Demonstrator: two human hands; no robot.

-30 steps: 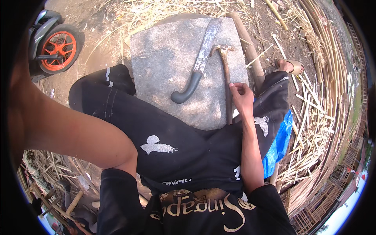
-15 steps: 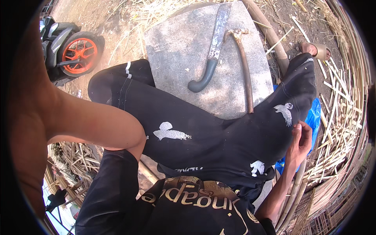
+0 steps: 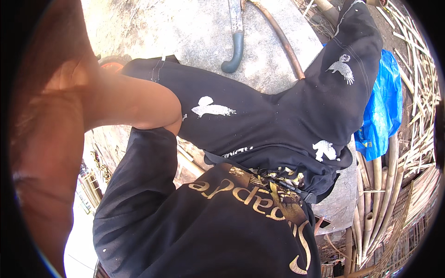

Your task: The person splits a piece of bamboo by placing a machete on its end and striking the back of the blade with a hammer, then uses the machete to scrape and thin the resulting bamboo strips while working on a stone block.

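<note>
My left arm is bent up close to the camera, and what seems to be the blurred heel of my left hand (image 3: 51, 106) fills the left edge. Its fingers are out of view. Of my right hand (image 3: 319, 224), only a fingertip or so shows past the side of my black shirt, low on the right; the rest is hidden behind my body. Beyond my legs, a machete (image 3: 235, 46) with a curved dark grip lies on a grey slab (image 3: 199, 41). Beside it rests a tool with a slim brown wooden handle (image 3: 283, 39). Neither hand is near them.
A crumpled blue plastic sheet (image 3: 382, 102) lies right of my knee. Bamboo poles (image 3: 380, 199) and split strips (image 3: 424, 83) cover the ground there. Part of an orange-rimmed motorcycle wheel (image 3: 111, 64) shows behind my left knee.
My right hand has left the trouser leg at my right knee and moved back beside my body. The view has shifted, so the machete and slab sit higher, partly cut off.
</note>
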